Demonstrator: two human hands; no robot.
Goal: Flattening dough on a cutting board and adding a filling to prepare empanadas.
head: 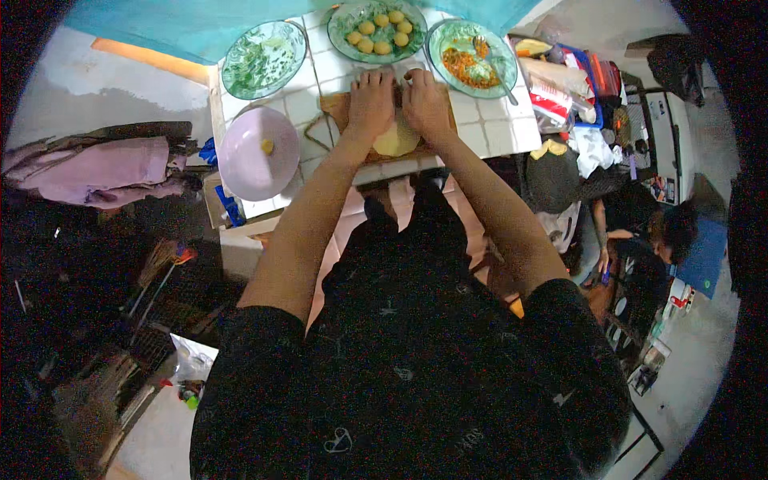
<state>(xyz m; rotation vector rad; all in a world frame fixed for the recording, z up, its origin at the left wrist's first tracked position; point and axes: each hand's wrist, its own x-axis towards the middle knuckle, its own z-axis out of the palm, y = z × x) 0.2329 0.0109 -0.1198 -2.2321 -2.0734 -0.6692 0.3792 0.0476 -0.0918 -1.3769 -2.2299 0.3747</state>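
My left hand (pixel 373 103) and my right hand (pixel 427 107) lie side by side over a wooden board (pixel 338 108), fingers bent forward and down. Between them shows a short dark brown stretch of what looks like a rolling pin (pixel 397 96); the rest is hidden under both hands. A flattened piece of pale yellow dough (pixel 396 143) rests on the board, just on my side of the hands. Beyond the hands, a green patterned plate (pixel 342 45) holds several round dough balls. To the right, another green plate (pixel 444 36) carries an orange-red crumbly filling and a metal spoon (pixel 501 78).
On the white tiled table (pixel 492 129), a third green plate (pixel 240 78) stands back left, and a pink bowl (pixel 237 174) with a small yellow lump (pixel 267 146) is nearer. Packages (pixel 555 99) crowd the right side. Farther right, another person's arm (pixel 602 234) is visible.
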